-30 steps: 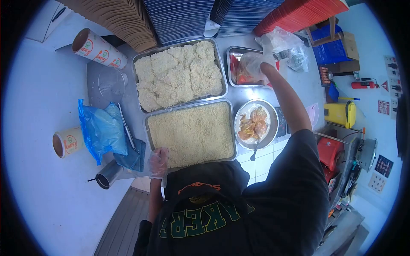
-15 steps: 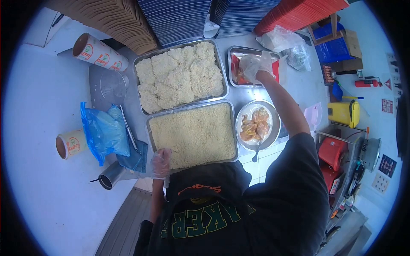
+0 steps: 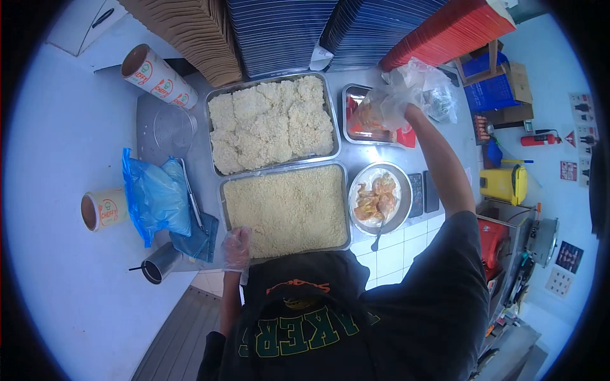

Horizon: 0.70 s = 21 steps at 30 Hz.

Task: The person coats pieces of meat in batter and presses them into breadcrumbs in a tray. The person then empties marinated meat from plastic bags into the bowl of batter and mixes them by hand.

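My left hand (image 3: pixel 237 249), in a clear plastic glove, has its fingers closed at the near left corner of a metal tray of pale crumbs (image 3: pixel 286 206). Over a smaller metal tray (image 3: pixel 346 127) at the back right is my right hand (image 3: pixel 387 109), in a loose clear glove. Its fingers blur into orange-pink contents, so its grip is unclear. Behind the crumb tray, another tray holds coated pieces (image 3: pixel 273 124). Right of the crumbs, a round metal bowl (image 3: pixel 405 213) holds raw-looking pieces in white coating, with a spoon (image 3: pixel 376 241) leaning out.
Stacked blue (image 3: pixel 279 38), brown and red cartons line the back. At left are a blue plastic bag (image 3: pixel 159 197), two paper buckets (image 3: pixel 159 79) and a metal cup (image 3: pixel 160 261). Clear plastic bags (image 3: pixel 438 95) lie right of the small tray; a dark scale-like device (image 3: pixel 416 193) sits beside the bowl.
My right hand has shifted about within the small tray area, its glove now reaching over the contents. My left hand stays at the crumb tray's corner. The camera view has tilted slightly.
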Motion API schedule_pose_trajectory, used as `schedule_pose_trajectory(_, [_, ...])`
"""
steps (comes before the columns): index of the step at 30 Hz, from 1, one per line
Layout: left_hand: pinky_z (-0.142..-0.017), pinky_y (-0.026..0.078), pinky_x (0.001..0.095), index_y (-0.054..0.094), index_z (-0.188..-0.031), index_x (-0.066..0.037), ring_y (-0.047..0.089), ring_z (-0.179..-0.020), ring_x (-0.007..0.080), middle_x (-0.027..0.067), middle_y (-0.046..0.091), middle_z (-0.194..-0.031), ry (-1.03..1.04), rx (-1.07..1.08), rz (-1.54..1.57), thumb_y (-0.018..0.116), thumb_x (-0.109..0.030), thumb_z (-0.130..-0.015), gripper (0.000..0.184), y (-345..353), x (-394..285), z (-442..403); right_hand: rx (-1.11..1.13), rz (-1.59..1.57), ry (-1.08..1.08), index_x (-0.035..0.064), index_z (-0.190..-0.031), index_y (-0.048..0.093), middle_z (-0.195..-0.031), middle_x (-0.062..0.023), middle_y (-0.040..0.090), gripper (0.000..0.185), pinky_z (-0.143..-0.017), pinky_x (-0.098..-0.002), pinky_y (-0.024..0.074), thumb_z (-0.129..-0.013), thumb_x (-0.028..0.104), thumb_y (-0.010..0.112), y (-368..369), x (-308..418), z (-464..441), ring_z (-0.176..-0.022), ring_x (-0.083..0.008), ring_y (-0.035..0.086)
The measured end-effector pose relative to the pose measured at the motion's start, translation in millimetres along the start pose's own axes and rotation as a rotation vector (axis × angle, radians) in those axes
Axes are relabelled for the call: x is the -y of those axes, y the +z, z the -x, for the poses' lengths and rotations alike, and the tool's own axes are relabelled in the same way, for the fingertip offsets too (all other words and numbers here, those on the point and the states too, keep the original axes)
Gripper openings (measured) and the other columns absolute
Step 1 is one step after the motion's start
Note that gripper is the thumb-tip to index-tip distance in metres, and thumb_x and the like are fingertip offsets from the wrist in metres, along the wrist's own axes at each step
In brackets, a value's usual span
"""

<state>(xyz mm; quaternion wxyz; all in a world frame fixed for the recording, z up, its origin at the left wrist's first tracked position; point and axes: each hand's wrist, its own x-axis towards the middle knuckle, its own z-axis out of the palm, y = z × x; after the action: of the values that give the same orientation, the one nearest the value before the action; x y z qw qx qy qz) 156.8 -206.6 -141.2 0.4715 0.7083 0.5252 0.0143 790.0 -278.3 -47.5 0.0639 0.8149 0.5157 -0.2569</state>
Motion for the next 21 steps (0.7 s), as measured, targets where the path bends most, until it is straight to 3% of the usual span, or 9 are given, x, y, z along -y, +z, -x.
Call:
schedule_pose_trajectory(3, [-0.064,0.044,0.0300,0.065,-0.093,-0.007,0.057,-0.068,0.0131,0.0038,0.061,-0.076,0.019,-0.006,-0.016,0.050,-0.043,-0.096,0.039,3.3,0.0,-1.4,-0.032,-0.079,0.012,0.0073,-0.111,0.065,-0.103,-0.0091,0.068,0.032,-0.078,-0.0360,0.0539,-0.084,0.024,0.066,-16.5,0.0,12.2,-0.085,-0.0236,0.065])
schedule_pose_trajectory(5, [-0.064,0.045,0.0403,0.065,-0.095,-0.005,0.058,-0.067,0.0302,0.0156,0.059,-0.072,0.080,-0.054,0.047,0.049,-0.040,-0.097,0.038,5.8,-2.1,-1.3,-0.054,-0.133,0.014,0.0073,-0.111,0.065,-0.103,-0.0089,0.068,0.032,-0.077,-0.0359,0.0539,-0.084,0.025,0.066,-26.0,-0.7,19.7,-0.084,-0.0234,0.065])
schedule_pose_trajectory(9, [-0.065,0.045,0.0400,0.065,-0.096,-0.006,0.058,-0.068,0.0294,0.0150,0.059,-0.073,0.105,-0.048,0.051,0.049,-0.041,-0.097,0.039,13.6,31.5,-10.0,-0.090,-0.224,0.025,0.0074,-0.111,0.065,-0.103,-0.0085,0.068,0.033,-0.077,-0.0358,0.0541,-0.084,0.025,0.066,-40.8,-2.7,33.6,-0.084,-0.0229,0.065])
schedule_pose_trajectory(11, [-0.065,0.044,0.0406,0.065,-0.095,-0.006,0.058,-0.069,0.0296,0.0151,0.060,-0.075,-0.008,0.002,-0.003,0.048,-0.043,-0.097,0.040,13.3,33.2,-11.7,-0.108,-0.264,0.025,0.0074,-0.111,0.065,-0.103,-0.0084,0.068,0.033,-0.077,-0.0358,0.0542,-0.084,0.025,0.067,-45.4,-3.3,39.0,-0.083,-0.0227,0.065])
schedule_pose_trajectory(14, [-0.066,0.045,0.0408,0.066,-0.096,-0.007,0.060,-0.071,0.0307,0.0154,0.062,-0.077,0.089,-0.023,-0.054,0.048,-0.043,-0.097,0.040,3.2,7.9,-6.2,-0.123,-0.301,0.022,0.0074,-0.112,0.065,-0.103,-0.0081,0.068,0.033,-0.076,-0.0357,0.0543,-0.083,0.025,0.067,-47.9,-0.8,42.6,-0.083,-0.0224,0.065])
schedule_pose_trajectory(21, [-0.069,0.048,0.0395,0.067,-0.097,-0.008,0.064,-0.077,0.0314,0.0155,0.065,-0.081,0.084,-0.041,-0.043,0.050,-0.041,-0.096,0.037,11.0,29.8,-11.3,-0.155,-0.383,0.020,0.0075,-0.112,0.065,-0.102,-0.0075,0.068,0.034,-0.075,-0.0355,0.0546,-0.083,0.025,0.068,-46.2,2.9,39.7,-0.081,-0.0216,0.065])
